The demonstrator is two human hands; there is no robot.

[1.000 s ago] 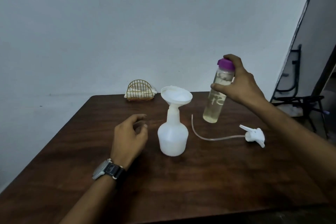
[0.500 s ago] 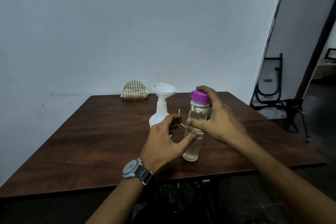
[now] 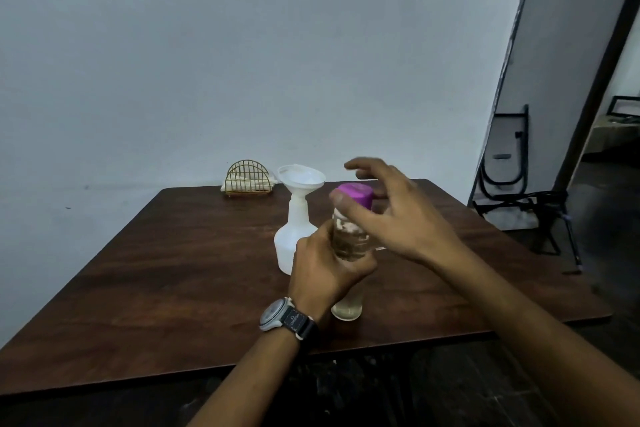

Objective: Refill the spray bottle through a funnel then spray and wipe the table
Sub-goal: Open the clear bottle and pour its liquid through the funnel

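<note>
We are gripping the clear bottle [image 3: 347, 307] around its middle with our left hand [image 3: 329, 267], fingers wrapped round the body. It is standing upright near the table's [image 3: 173, 270] front edge, with pale liquid showing in its lower part. Its long axis is running vertically, so the purple cap [image 3: 354, 193] is sitting straight above that grip, at 12 o'clock from the left hand.

Our right hand [image 3: 394, 218] is reaching in from 4 o'clock and is the nearer hand to the cap. Its thumb is touching the cap's near-left edge and the forefinger is arching clear above it. The other fingers are blurring behind the cap, so we cannot tell whether they are closing on it or standing wide.

The spray bottle [image 3: 292, 246] is standing just beyond the clear bottle, at about 11 o'clock from it on the tabletop. The funnel [image 3: 301, 178] is seated in its neck with the mouth facing up. A wire napkin holder [image 3: 247, 180] is sitting farther back, at 10 o'clock by the wall.

We are judging that uncapping is the step in hand. The twist has to turn about the upright axis while the left hand is holding the body steady. After that the pour is heading up and left towards the funnel, a short carry for either hand.
</note>
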